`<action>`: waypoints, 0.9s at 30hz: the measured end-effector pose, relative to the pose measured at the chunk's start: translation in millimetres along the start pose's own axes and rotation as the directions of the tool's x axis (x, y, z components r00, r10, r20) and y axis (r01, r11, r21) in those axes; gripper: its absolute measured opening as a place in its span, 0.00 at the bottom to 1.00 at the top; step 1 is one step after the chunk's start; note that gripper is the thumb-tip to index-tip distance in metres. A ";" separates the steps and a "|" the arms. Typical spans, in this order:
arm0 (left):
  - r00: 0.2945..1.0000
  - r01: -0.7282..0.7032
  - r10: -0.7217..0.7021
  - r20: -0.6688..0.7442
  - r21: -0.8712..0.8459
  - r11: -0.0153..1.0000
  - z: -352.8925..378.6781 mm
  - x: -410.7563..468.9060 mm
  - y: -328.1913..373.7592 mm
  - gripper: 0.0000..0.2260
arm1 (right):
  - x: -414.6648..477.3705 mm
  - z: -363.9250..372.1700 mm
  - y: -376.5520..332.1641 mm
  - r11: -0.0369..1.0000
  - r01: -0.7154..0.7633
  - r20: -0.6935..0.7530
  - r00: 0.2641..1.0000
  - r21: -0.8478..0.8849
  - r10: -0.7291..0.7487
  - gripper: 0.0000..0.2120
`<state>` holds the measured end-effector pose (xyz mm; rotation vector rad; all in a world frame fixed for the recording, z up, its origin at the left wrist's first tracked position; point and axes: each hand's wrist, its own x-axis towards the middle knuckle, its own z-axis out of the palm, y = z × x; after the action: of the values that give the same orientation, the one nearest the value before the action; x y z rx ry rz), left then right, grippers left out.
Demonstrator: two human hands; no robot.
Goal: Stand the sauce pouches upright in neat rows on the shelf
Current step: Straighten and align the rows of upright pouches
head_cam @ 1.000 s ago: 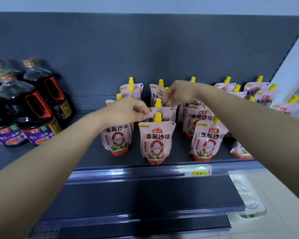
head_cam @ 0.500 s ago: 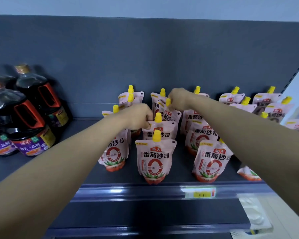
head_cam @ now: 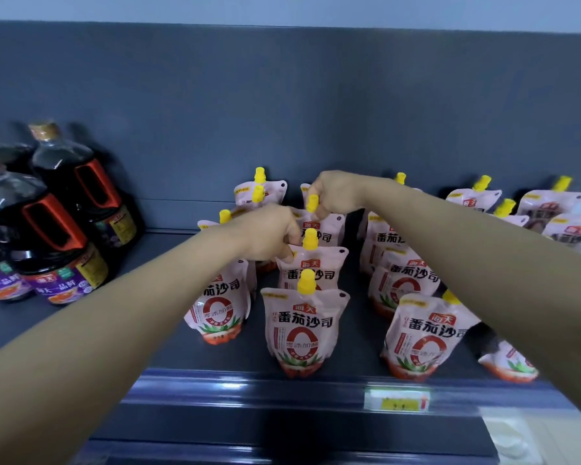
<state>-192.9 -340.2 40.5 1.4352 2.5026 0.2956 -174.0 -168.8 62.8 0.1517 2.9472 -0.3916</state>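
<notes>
We nudge the pink plastic sauce pouches with yellow caps in the middle column on the grey metal shelf (head_cam: 215, 380). Our left hand (head_cam: 265, 234) pinches the second pouch (head_cam: 311, 268) at its top corner; our right hand (head_cam: 336, 194) closes round the third pouch (head_cam: 322, 228) below its spout. Best to square them gently behind the front pouch (head_cam: 304, 330). We count about fourteen pouches and three dark sauce bottles (head_cam: 57, 229).

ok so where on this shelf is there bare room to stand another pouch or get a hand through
The widest bare patch is between the soy sauce bottles and the leftmost pouch row. Narrow lanes run on either side of the front middle pouch, wide enough perhaps for a hand. Further back it is crowded: the left hand and right hand work among packed pouches.
</notes>
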 end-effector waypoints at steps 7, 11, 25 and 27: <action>0.997 0.011 0.008 0.071 -0.259 0.966 -19.3 -2.7 -4.2 0.07 | -13.4 -32.6 5.9 0.995 -0.094 0.096 0.991 0.044 0.090 0.11; 0.986 -0.006 -0.039 -0.165 -0.264 0.965 -42.9 9.3 -14.0 0.06 | -10.3 -46.7 18.2 0.976 -0.203 -0.094 0.976 -0.074 0.196 0.11; 0.990 0.135 -0.129 -0.050 0.152 0.979 -18.0 67.5 -17.8 0.16 | 50.7 -10.3 45.0 0.966 -0.195 -0.038 0.981 -0.170 0.191 0.16; 0.989 0.139 -0.129 -0.069 0.158 0.978 -16.4 70.0 -20.0 0.14 | 54.4 -12.0 44.4 0.966 -0.183 -0.070 0.982 -0.182 0.173 0.15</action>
<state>-248.4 -290.4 42.7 1.3231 2.7109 0.1125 -223.8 -118.7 53.6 0.4047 2.9699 -0.0846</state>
